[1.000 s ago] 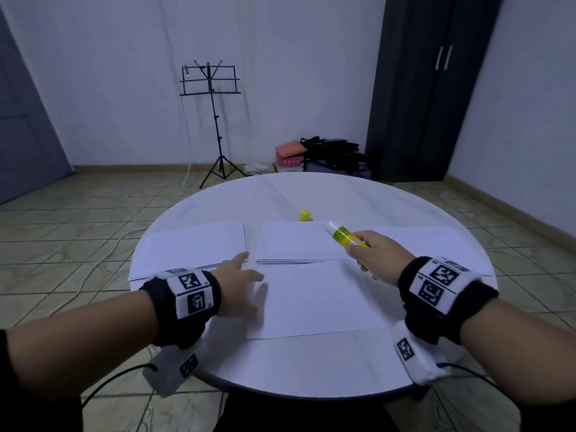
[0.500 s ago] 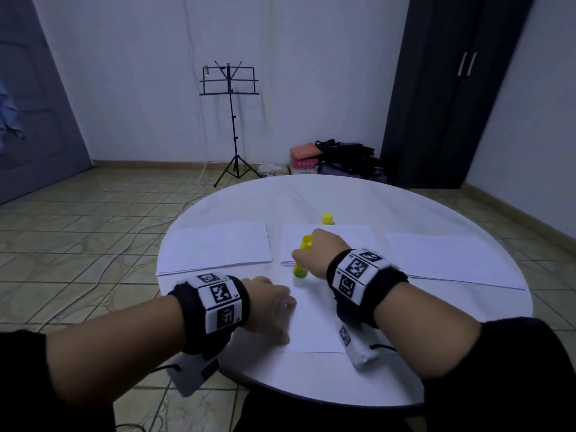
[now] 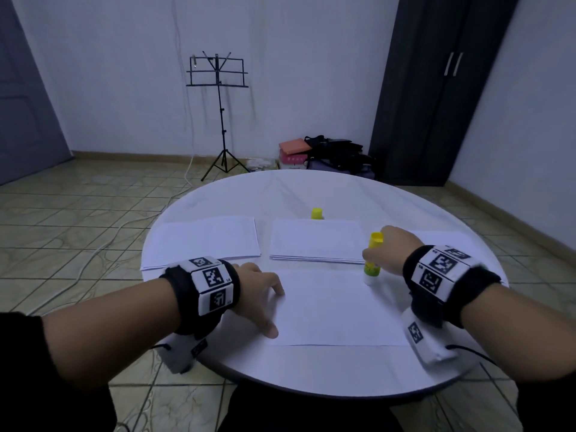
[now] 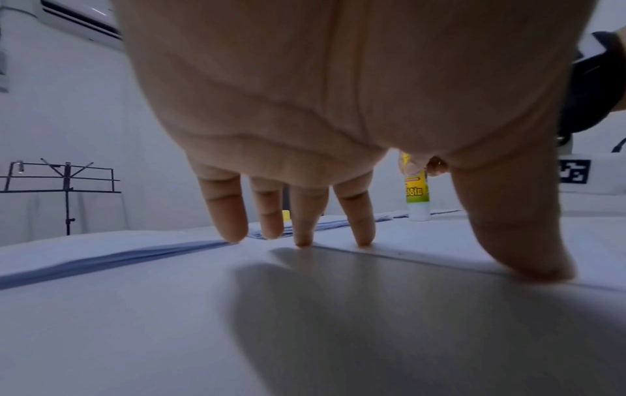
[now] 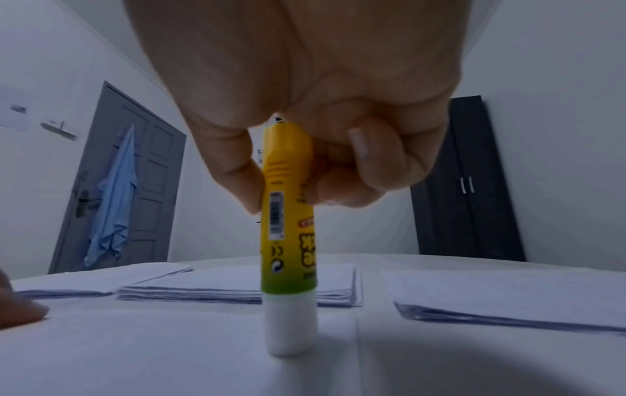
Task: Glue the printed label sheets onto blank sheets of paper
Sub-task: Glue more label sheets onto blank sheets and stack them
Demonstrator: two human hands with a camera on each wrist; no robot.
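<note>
A white sheet (image 3: 336, 307) lies flat at the near middle of the round table (image 3: 280, 188). My right hand (image 3: 385, 251) grips a yellow-green glue stick (image 3: 372, 261) (image 5: 288, 241) upside down, its white tip pressed on the sheet's far right corner. My left hand (image 3: 261, 294) (image 4: 305, 209) presses straight fingers on the sheet's left edge. The stick's yellow cap (image 3: 317, 213) stands behind the middle stack.
Three paper stacks lie across the table: left (image 3: 202, 241), middle (image 3: 316, 241), right (image 3: 436, 238) partly behind my right hand. A music stand (image 3: 218, 113), bags (image 3: 336, 151) and a dark wardrobe (image 3: 436, 88) stand beyond the table.
The glue stick was turned tip-down and has slid from the sheet's upper left area to its far right corner. The left hand stayed on the sheet's left edge.
</note>
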